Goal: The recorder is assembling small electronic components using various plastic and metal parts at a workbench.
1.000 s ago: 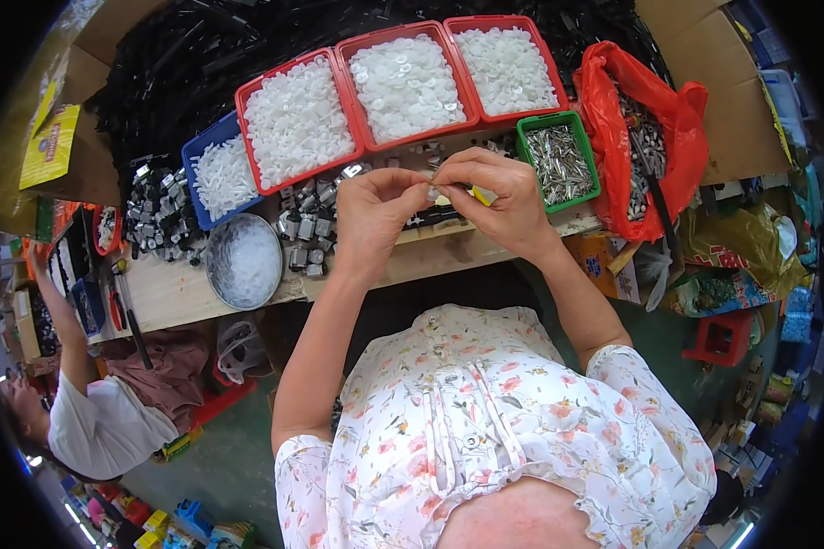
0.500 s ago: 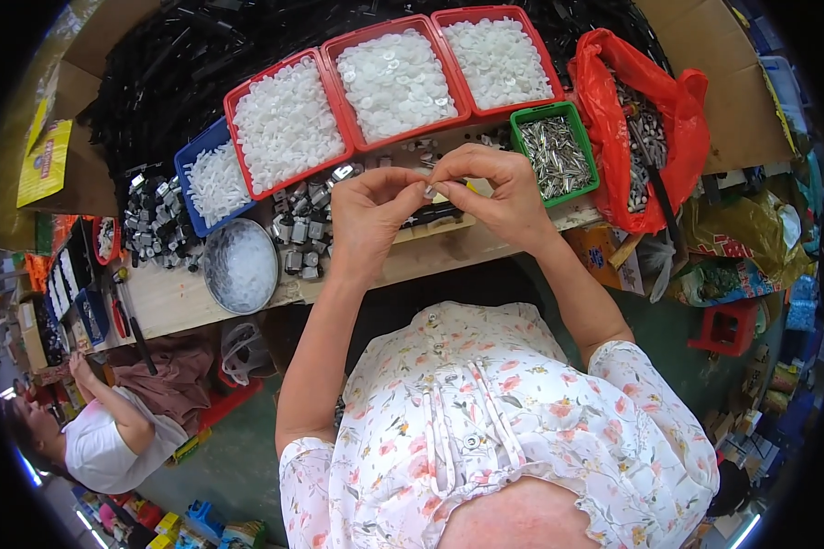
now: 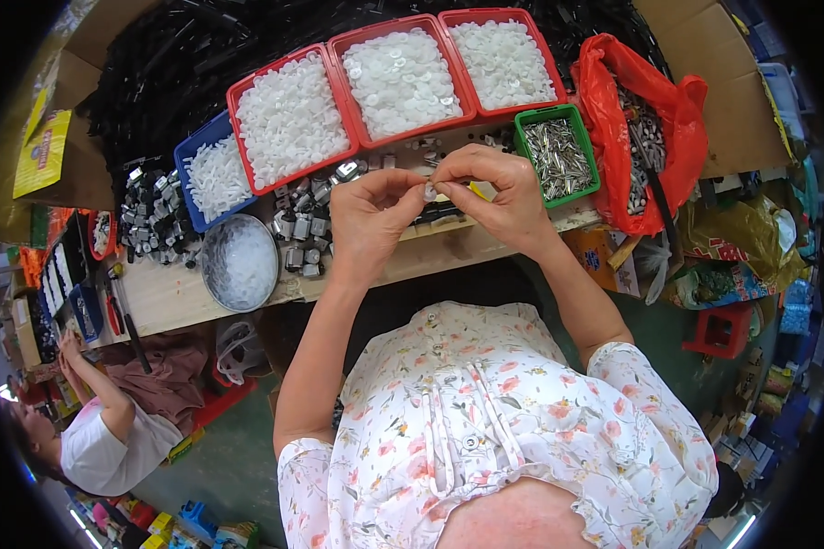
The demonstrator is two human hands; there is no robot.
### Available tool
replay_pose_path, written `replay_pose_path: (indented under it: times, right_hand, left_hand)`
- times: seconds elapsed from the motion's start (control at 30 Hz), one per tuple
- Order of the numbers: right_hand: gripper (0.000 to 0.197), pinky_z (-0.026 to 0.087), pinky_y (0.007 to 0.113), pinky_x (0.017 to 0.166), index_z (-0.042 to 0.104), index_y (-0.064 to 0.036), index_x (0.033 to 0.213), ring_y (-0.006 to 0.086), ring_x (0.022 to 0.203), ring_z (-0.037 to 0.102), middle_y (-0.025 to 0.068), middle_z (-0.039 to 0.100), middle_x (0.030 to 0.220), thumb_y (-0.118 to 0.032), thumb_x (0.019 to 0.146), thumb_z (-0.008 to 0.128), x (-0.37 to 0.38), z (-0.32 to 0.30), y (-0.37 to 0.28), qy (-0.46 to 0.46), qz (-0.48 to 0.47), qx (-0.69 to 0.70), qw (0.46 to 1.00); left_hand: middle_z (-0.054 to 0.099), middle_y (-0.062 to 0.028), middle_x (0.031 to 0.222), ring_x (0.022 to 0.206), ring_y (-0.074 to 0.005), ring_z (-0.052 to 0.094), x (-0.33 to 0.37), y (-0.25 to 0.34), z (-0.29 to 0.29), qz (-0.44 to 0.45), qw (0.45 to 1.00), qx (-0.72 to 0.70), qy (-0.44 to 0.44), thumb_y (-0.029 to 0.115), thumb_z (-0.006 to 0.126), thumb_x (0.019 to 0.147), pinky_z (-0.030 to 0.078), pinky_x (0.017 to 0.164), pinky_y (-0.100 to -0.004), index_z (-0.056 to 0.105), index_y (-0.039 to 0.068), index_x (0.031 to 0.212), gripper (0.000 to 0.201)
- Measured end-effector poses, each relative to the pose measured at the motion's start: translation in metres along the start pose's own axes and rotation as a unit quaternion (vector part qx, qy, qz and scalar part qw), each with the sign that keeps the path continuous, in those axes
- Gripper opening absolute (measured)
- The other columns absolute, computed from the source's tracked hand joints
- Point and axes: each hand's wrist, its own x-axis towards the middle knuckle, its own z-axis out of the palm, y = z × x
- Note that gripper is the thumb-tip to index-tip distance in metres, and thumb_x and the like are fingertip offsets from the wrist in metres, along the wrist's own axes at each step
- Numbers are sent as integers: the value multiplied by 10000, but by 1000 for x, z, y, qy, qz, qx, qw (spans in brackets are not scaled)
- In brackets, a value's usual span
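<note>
Above the near edge of the bench, my left hand (image 3: 368, 220) and my right hand (image 3: 502, 199) meet fingertip to fingertip. Both are closed in a pinch on one small whitish translucent plastic piece (image 3: 429, 193); its exact kind is too small to tell. Just beyond my hands stand three red trays of white plastic parts: a left one (image 3: 353, 146), a middle one (image 3: 471, 112) and a right one (image 3: 558, 82). A green tray (image 3: 519, 137) of slim metal pins lies beyond my right hand. Small metal-and-black blocks (image 3: 304, 227) lie loose beside my left hand.
A blue tray (image 3: 190, 209) of white sticks and a round metal bowl (image 3: 270, 285) of white bits stand at left. A red plastic bag (image 3: 682, 137) of metal parts is at right. Black parts (image 3: 192, 55) heap behind. Another person (image 3: 110, 439) sits at lower left.
My hands stay nearly in place, while the small piece shows more plainly between my fingertips. The other person's arm at left has shifted.
</note>
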Motion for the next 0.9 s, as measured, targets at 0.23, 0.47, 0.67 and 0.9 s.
replay_pose_path:
  times: [0.23, 0.47, 0.67, 0.9]
  right_hand:
    - [119, 529, 307, 738, 690, 36, 934, 219, 835, 681, 120, 698, 911, 37, 816, 695, -3, 2, 1, -12, -44, -65, 997]
    - [148, 529, 305, 758, 685, 29, 952, 235, 864, 690, 125, 701, 939, 19, 809, 721, -4, 3, 4, 16, -6, -9, 1000]
    - [181, 531, 308, 743, 682, 16, 981, 235, 865, 689, 124, 700, 930, 53, 807, 714, -12, 0, 13, -17, -81, -53, 995]
    - [160, 525, 319, 722, 661, 22, 958, 244, 841, 680, 125, 683, 908, 65, 809, 701, -11, 7, 11, -9, -71, -58, 996]
  left_hand:
    - [706, -5, 805, 679, -37, 577, -1, -3, 4, 45, 997, 56, 24, 65, 715, 865, 481, 630, -197, 742, -35, 944, 130]
    - [722, -67, 873, 743, -110, 674, 2, 0, 4, -56, 995, -84, 4, 39, 697, 881, 512, 658, -226, 716, -42, 988, 136]
    - [707, -71, 892, 772, -143, 685, 2, -6, -2, -174, 959, -225, -19, 37, 686, 892, 493, 671, -238, 689, -12, 1011, 129]
    - [698, -50, 903, 789, -109, 663, -11, -10, 1, -99, 962, -254, -26, 38, 693, 907, 501, 704, -232, 679, -13, 1164, 263]
